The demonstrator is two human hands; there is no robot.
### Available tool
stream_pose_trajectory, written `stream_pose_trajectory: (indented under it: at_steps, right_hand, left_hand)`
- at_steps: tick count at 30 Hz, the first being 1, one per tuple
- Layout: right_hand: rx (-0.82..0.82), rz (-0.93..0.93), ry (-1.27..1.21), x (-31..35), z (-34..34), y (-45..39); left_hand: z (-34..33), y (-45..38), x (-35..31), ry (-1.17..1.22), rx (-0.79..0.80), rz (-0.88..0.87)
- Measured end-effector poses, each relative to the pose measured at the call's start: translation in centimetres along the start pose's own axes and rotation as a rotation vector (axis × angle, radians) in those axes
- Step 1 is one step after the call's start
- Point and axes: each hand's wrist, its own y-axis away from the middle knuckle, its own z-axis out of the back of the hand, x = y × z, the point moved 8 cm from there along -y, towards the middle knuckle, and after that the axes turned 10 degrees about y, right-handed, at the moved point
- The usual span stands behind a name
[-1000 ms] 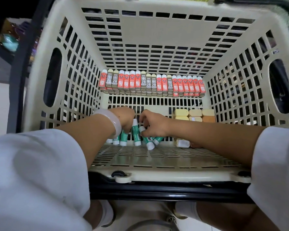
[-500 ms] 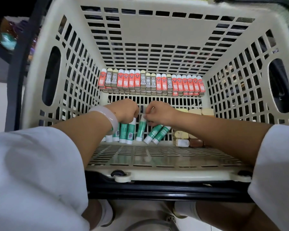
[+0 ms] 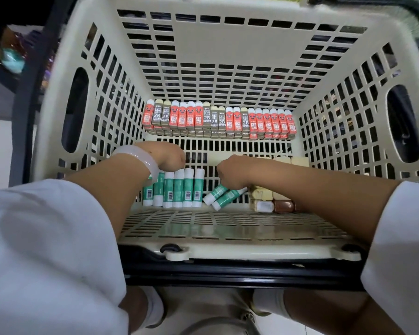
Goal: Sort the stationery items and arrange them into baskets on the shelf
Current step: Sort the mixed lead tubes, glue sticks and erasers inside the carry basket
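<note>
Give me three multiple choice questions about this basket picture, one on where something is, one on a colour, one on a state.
1. Where is the row of orange and grey eraser boxes?
A. along the basket's far wall
B. on the floor
C. in the left hand

2. What colour are the glue sticks' labels?
A. blue
B. green
C. yellow

3. How do the two glue sticks under the right hand lie?
A. upright
B. tilted
C. stacked on the erasers

Answers: 1 A, they line the back of the basket. 2 B, green labels with white ends. 3 B, the pair slants, unlike the straight row by the left hand.
</note>
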Motion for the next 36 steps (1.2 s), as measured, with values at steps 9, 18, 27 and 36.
stream_pose_trajectory:
  at_steps: [9,18,27,36]
  right_hand:
    - [-0.141,0.123,-0.998,-1.1,1.1,0.7]
    - [-0.166,0.069,-0.631,-0.4,1.2,0.3]
    - [-0.268,0.161,-0.367,0.1,2.5,-0.2]
    - [-0.669,-0.049,-0.288,-5.9,6.6,0.4]
  left_hand:
    - [0.0,0.0,-0.4,0.069,0.005,-0.047]
    - [-0.7,0.0,-1.5,0.111,0.064,-0.113]
    - [3.3,1.1,0.5,0.624,-0.306,-0.027]
    - [5.1,3.1,4.4,1.422,-0.531,0.298]
